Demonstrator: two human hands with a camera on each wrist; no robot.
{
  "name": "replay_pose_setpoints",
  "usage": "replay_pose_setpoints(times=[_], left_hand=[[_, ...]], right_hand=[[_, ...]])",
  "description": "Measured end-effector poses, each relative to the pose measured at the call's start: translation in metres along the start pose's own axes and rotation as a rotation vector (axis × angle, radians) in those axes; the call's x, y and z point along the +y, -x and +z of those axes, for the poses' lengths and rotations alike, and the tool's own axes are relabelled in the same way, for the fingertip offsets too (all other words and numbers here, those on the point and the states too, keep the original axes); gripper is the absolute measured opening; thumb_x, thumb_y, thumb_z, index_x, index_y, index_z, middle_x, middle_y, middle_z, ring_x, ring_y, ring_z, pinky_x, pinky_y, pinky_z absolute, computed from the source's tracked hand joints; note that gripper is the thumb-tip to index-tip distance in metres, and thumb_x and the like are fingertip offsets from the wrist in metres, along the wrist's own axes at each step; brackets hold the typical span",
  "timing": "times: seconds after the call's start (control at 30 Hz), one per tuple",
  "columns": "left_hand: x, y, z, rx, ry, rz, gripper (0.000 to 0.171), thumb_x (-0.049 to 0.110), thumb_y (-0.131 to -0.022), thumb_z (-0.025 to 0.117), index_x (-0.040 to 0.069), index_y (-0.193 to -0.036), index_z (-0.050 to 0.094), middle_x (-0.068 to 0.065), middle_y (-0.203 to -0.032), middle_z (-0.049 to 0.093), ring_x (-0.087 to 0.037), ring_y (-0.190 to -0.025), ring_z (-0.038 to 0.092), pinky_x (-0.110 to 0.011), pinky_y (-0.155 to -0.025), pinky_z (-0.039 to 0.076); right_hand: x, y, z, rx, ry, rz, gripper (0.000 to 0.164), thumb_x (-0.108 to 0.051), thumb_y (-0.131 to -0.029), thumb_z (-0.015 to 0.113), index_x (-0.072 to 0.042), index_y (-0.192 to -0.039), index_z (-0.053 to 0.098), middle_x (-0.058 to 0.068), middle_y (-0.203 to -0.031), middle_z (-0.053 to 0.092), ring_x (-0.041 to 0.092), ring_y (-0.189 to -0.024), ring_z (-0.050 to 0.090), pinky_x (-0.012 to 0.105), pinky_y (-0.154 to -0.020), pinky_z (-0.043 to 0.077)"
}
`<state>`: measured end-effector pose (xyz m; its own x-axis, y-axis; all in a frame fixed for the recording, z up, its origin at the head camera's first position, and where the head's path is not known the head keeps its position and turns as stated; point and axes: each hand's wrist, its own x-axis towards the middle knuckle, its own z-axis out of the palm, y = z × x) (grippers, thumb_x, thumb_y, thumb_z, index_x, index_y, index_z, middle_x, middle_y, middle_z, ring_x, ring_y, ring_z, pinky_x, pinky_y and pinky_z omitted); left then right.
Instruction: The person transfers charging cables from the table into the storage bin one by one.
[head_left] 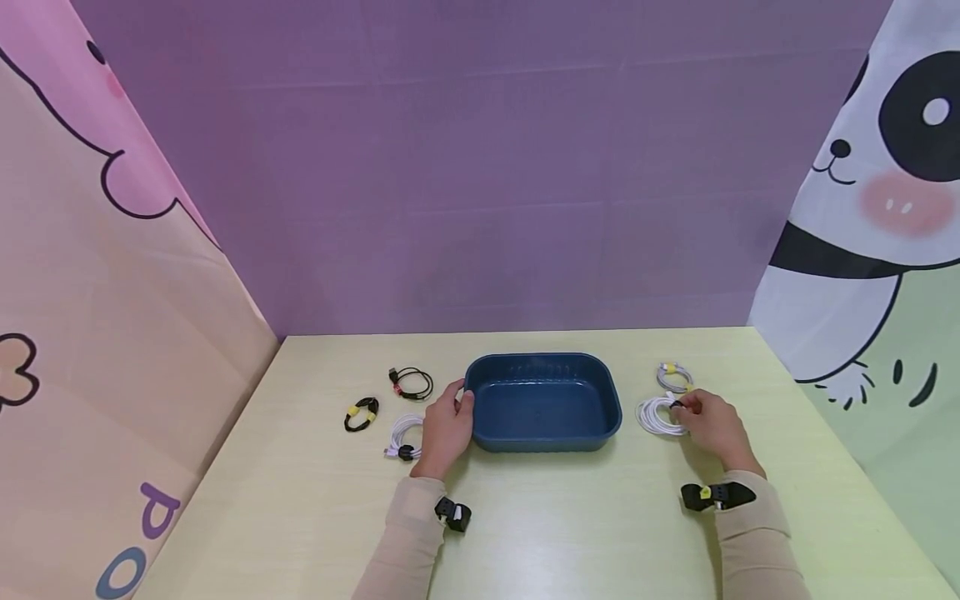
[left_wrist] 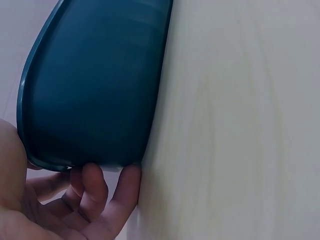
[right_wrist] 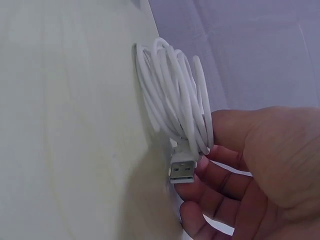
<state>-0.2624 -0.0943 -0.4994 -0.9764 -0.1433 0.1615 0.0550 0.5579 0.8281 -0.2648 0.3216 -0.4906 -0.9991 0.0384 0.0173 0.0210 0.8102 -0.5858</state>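
A dark blue plastic tray (head_left: 543, 446) stands on the table. My left hand (head_left: 447, 432) grips its left end, the thumb at the rim and the fingers against the outer wall, as the left wrist view shows. On the right, my right hand (head_left: 714, 427) pinches a coiled white USB cable (head_left: 656, 417) at its near right side. The right wrist view shows the coil (right_wrist: 175, 95) tilted up, its USB plug (right_wrist: 182, 171) hanging beside my fingers. Just behind it lies a smaller pale cable coil (head_left: 673, 377) with a yellow tie.
Left of the tray lie a black cable (head_left: 415, 385) with a red tie, a black cable (head_left: 362, 414) with yellow ties, and a white cable (head_left: 403, 433) partly hidden by my left hand. A purple cloth wall (head_left: 510, 183) rises behind the table (head_left: 555, 533).
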Motion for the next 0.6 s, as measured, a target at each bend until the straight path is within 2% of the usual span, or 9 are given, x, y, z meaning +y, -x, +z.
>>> replay_pose_setpoints(times=[0.33,0.6], left_hand=[[0.0,0.001,0.0,-0.005,-0.001,-0.011,0.04,0.025,-0.106,0.052,0.006,-0.14,0.06,-0.002,-0.073,0.052,-0.017,-0.063,0.046,-0.031,-0.06,0.036],[0.0,0.0,0.0,-0.007,-0.004,-0.005,0.04,0.025,-0.106,0.052,0.006,-0.141,0.06,-0.002,-0.073,0.052,-0.017,-0.063,0.047,-0.031,-0.06,0.036]], right_hand=[[-0.007,0.002,-0.003,0.011,-0.015,-0.012,0.023,-0.02,-0.098,0.061,0.002,-0.105,0.064,0.013,-0.089,0.065,0.023,-0.079,0.056,0.031,-0.066,0.039],[-0.014,0.003,-0.008,0.022,-0.033,-0.029,0.026,-0.021,-0.099,0.059,0.003,-0.107,0.063,0.019,-0.097,0.068,0.026,-0.084,0.06,0.031,-0.067,0.041]])
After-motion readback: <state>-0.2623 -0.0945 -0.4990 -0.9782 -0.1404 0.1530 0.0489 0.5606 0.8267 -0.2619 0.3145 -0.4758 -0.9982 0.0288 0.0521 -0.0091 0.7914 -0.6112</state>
